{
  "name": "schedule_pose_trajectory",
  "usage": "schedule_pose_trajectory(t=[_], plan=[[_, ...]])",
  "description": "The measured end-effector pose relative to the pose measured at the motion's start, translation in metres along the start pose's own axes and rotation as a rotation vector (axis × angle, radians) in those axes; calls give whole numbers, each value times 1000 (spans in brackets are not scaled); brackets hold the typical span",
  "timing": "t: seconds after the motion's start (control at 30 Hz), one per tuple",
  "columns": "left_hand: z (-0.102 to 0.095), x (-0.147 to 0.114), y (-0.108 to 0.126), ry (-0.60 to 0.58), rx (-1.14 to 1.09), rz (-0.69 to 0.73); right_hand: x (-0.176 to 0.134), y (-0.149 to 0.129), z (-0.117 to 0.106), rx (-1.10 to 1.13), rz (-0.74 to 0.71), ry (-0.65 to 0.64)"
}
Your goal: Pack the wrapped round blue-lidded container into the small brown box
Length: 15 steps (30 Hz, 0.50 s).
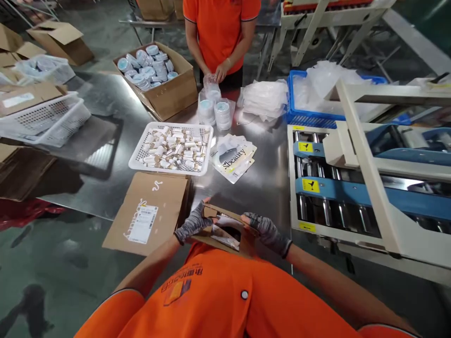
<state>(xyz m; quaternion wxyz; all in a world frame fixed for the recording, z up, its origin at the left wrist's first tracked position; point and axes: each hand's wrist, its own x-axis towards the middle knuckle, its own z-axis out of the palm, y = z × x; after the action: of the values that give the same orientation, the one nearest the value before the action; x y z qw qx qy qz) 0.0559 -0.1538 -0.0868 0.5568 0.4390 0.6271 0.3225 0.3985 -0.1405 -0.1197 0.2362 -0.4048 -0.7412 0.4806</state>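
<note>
Both my hands wear grey gloves and grip a small open cardboard box (225, 231) close to my chest. My left hand (193, 223) holds its left side, my right hand (268, 231) its right side. A clear packet shows inside the box. Just beyond lie printed beauty pouches (234, 158) and a white basket (141, 159) of several small tubes. A flat stack of cardboard mailers (150, 211) lies left of my hands.
A co-worker in orange (218, 33) stands across the steel table (105, 141), handling a clear bag over round jars (215, 110). A carton of jars (158, 80), a blue crate (310, 115) of plastic bags, white baskets (45, 119) at left and a taping machine (369, 188) at right surround me.
</note>
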Motion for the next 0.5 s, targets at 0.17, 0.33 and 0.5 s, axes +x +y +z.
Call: schedule_pose_trajectory(t=[0.17,0.33,0.5], plan=[[-35,-56,-3,-246,-166,30,7,4,-35,-174,-278,-279],[3,-49,-2,-56,-196,-102,12,5,-39,-340,-359,-394],[25,-14,13,57,-150,-135,28,-24,-51,-452,-221,-478]])
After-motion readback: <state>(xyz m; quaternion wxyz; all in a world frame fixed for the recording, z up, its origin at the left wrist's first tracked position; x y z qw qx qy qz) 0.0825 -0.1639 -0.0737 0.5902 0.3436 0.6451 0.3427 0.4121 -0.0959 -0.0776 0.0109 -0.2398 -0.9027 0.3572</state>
